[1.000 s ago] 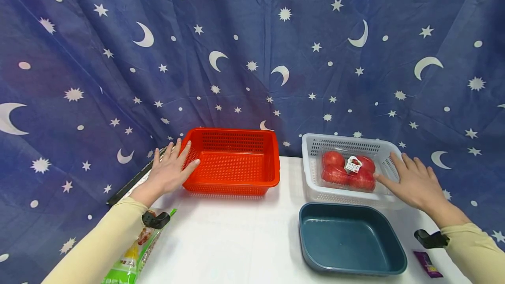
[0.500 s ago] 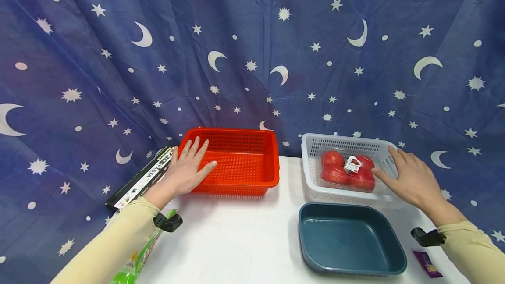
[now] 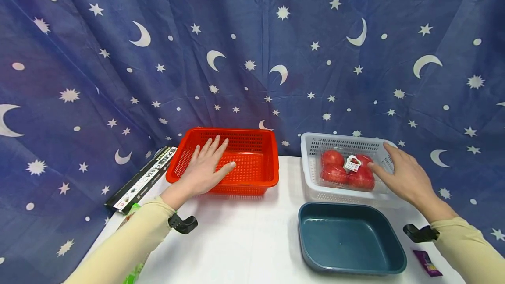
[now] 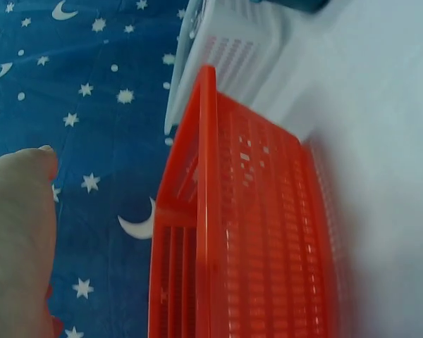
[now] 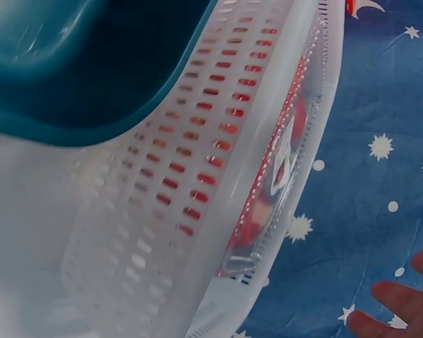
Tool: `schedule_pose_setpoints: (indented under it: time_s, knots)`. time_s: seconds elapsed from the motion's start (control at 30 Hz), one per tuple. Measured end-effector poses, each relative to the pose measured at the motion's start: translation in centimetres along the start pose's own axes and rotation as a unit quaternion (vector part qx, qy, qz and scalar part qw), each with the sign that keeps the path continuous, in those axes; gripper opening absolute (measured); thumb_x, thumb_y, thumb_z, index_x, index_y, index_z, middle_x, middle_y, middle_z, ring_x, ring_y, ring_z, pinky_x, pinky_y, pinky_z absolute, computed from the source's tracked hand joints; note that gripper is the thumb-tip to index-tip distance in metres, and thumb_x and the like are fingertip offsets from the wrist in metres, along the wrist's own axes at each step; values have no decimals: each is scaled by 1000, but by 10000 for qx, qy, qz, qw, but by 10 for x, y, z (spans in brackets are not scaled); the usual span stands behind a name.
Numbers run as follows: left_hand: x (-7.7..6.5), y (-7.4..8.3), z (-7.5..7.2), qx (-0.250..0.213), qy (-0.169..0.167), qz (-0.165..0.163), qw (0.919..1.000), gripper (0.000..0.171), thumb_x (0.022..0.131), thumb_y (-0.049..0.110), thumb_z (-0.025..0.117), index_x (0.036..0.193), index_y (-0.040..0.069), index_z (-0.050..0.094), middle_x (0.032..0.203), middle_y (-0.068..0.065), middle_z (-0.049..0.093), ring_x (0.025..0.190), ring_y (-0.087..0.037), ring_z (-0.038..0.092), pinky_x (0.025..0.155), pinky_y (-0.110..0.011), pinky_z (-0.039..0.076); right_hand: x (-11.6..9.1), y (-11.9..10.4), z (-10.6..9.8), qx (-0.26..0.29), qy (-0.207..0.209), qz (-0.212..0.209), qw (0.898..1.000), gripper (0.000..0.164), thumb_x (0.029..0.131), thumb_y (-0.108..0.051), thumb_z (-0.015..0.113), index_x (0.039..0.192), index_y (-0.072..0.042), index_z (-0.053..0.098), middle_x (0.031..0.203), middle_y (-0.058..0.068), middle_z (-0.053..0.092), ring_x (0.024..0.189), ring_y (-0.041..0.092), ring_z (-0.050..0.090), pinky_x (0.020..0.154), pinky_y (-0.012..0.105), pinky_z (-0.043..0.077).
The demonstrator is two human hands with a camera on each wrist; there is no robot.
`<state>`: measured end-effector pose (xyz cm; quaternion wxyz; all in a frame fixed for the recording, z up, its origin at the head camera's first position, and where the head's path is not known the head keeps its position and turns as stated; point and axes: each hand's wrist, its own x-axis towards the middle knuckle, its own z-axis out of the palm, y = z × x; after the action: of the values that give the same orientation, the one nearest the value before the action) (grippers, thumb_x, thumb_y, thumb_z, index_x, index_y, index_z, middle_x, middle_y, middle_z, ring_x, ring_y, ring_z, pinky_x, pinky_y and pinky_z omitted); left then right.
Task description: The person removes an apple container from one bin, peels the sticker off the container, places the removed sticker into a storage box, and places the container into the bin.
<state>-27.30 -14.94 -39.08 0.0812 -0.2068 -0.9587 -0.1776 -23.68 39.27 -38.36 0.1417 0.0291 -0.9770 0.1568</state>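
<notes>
My left hand, fingers straight and spread, hovers over the left part of a red plastic basket. In the left wrist view, the basket's near wall shows, with part of that hand at the left edge. My right hand hangs with extended fingers over the right end of a white perforated basket. Inside that basket lies a clear pack of round red fruit with a white label. Its side wall fills the middle of the right wrist view. Both hands hold nothing.
A dark blue-green tub stands before the white basket. Right of it lies a small purple packet. A black-and-white pasta box lies at the left, near a green bag mostly hidden by my left sleeve. A starry curtain hangs behind.
My left hand has moved right, from the red basket's left rim to over its inside, uncovering the pasta box. My right hand has shifted slightly left over the white basket.
</notes>
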Motion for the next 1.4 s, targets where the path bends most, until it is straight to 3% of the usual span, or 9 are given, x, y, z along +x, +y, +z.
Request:
schedule_pose_setpoints:
  time_s: [0.3,0.43,0.67,0.97,1.4]
  knots:
    - [9,28,12,-554,52,287,9980,83,101,67,43,165,21,19,171,-6,10,157,-29,7,124,-53,5,5,-6,1,583,-380,372,9969,92,99,-55,59,162,-3,18,154,39,28,134,62,31,94,83,30]
    - [7,43,18,-893,15,419,9951,84,99,65,49,165,21,20,171,-6,13,156,-30,12,124,-52,10,6,-6,3,993,-591,525,9919,91,100,-54,57,162,-1,15,155,39,26,135,63,30,94,82,32]
    - [0,71,30,-1261,-224,572,9901,83,97,61,56,164,26,22,171,4,14,156,-23,12,123,-52,16,3,-3,10,1558,-954,825,9797,93,102,-54,53,162,0,9,157,41,21,136,66,26,95,81,32]
    - [-5,97,49,-1504,-525,1042,9817,80,98,57,59,164,26,25,170,6,15,155,-26,19,119,-57,26,4,4,19,1817,-1148,981,9717,93,103,-48,56,160,6,6,156,44,16,138,67,21,98,80,32]
    - [10,129,74,-1632,-798,1401,9733,75,99,54,56,164,29,26,170,3,18,152,-25,28,118,-54,30,21,15,9,1968,-1588,1402,9573,99,102,-52,52,158,9,-3,155,46,10,138,67,17,101,80,29]
